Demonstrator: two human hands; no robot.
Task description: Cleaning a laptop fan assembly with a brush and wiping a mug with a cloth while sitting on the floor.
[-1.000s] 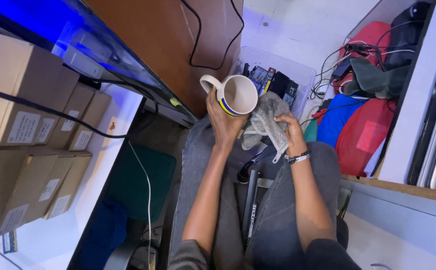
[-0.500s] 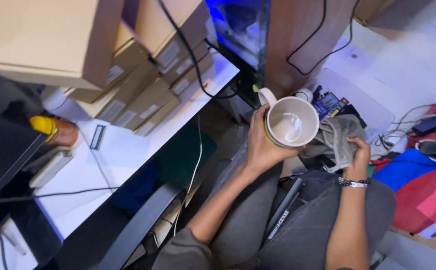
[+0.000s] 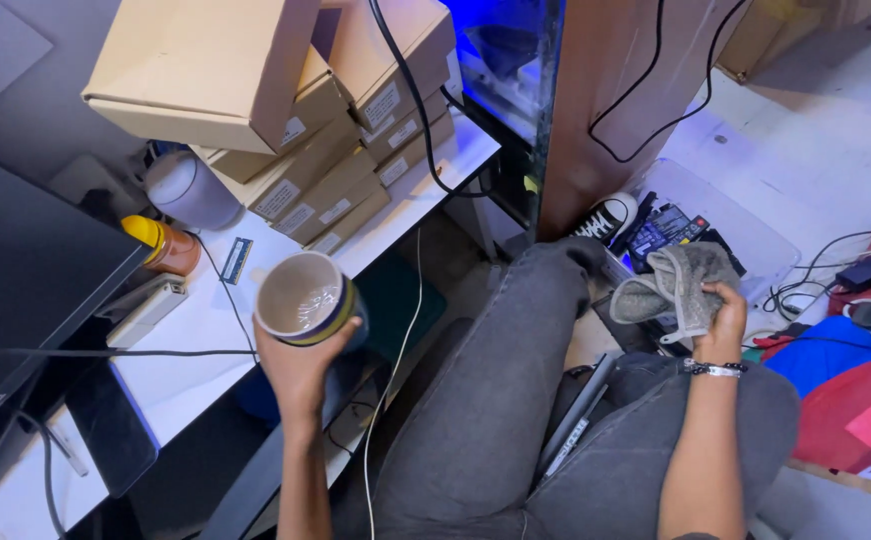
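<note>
left hand (image 3: 301, 365): closed round cream ceramic mug with blue-yellow band (image 3: 306, 298), held above white desk (image 3: 196, 335) edge
right hand (image 3: 721, 320): gripping crumpled grey cloth (image 3: 674, 285), over lap, well apart from mug

Left hand (image 3: 299, 368) grips mug (image 3: 305, 298) from below, at the white desk (image 3: 191, 345) edge. Right hand (image 3: 721, 322) clutches grey cloth (image 3: 676, 285) above the knee. Cardboard boxes (image 3: 286, 120) stacked on desk.

cluttered home office or workroom: white desk (image 3: 196, 330) with monitor (image 3: 26, 290), stacked cardboard boxes (image 3: 286, 120), loose cables (image 3: 646, 90) on floor.
</note>
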